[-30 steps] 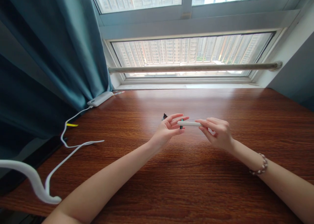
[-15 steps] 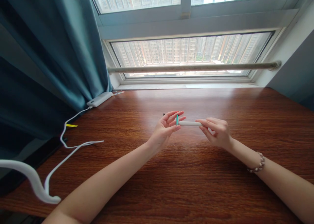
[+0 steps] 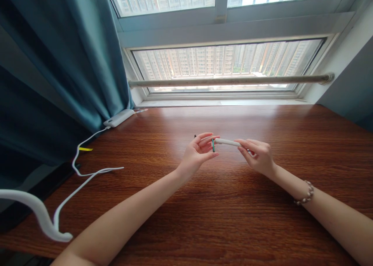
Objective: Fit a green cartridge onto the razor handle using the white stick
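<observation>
What looks like a razor is held between both hands above the wooden table, with a white handle [image 3: 227, 142] and a narrow green-edged head [image 3: 213, 145] set crosswise at its left end. My left hand [image 3: 199, 151] pinches the head between thumb and fingers. Thumb and fingertips of my right hand [image 3: 258, 155] grip the handle's right end. The handle's left tip lies close to the head's upper part; whether they are joined I cannot tell. A tiny dark thing [image 3: 195, 136] shows just behind my left hand, too small to name.
A white power strip [image 3: 119, 118] lies by the blue curtain [image 3: 96, 63] at the back left. Its white cable [image 3: 74, 161] runs along the left side. Nearby are a yellow strip [image 3: 86, 149] and a curved white stand [image 3: 40, 213]. Behind the table [image 3: 186, 219] is a window.
The handle has tilted, its left end rising. The head has turned to show its thin edge and shifted slightly right and down. Both hands keep their grip.
</observation>
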`<state>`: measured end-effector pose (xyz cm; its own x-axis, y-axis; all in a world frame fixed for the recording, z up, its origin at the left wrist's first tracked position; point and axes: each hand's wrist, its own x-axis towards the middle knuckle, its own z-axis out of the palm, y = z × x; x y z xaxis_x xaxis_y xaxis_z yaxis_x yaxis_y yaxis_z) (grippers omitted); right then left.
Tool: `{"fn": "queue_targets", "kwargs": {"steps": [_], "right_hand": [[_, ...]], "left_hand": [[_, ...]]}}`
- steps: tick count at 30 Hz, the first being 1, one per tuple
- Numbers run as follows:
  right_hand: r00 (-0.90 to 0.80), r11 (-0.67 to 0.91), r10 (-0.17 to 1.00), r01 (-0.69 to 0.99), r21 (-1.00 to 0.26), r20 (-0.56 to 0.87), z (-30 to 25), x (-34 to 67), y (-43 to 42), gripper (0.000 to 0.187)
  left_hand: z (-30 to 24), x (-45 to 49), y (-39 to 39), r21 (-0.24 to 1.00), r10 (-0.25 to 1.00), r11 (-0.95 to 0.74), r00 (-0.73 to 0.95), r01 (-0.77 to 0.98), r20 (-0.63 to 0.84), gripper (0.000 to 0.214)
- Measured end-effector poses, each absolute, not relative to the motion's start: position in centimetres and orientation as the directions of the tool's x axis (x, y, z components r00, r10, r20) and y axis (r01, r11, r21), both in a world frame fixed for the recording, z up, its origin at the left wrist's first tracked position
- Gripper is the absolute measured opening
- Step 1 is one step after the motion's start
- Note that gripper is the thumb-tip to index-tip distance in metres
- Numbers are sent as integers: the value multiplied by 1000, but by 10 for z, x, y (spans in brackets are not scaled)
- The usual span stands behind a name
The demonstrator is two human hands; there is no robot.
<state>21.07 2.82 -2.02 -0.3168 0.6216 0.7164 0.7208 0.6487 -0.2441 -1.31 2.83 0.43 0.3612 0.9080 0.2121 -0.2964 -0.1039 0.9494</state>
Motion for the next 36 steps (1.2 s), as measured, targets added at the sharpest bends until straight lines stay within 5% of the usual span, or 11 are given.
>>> {"fn": "queue_targets", "kwargs": {"steps": [8,14,18,21,25,28,31,33,36], "right_hand": [[-334,596,606,791,-135,721,-21,214,29,23],[-386,607,635,785,-124,669,-22,213,28,24],[-83,406,827,773,-488,556,-16,207,29,30],[57,214,956,534,-818,287,-15,199,30,33],[-30,23,999,376,-926,13,-18,188,24,43],[-97,124,992,653,-747,79,-21,186,19,37],[-143,215,961,924,-315,235,-22,185,15,34],[-154,182,955,979,-93,253,-23,184,13,34],[-150,143,962,989,46,229,-25,180,11,32]], "left_hand": [[-2,-11,23,960,905,-262,321,-94,279,59],[-4,-11,24,958,898,-269,335,-98,286,54],[-1,-11,23,964,909,-257,320,-69,266,49],[0,-10,23,968,914,-249,322,-40,248,40],[0,-10,24,970,919,-243,315,-25,238,36],[-1,-10,24,974,924,-225,311,-28,222,35],[0,-9,24,979,929,-205,310,-21,201,34],[-1,-9,23,982,930,-190,319,-14,184,34],[-4,-8,23,985,926,-175,339,-7,167,35]]}}
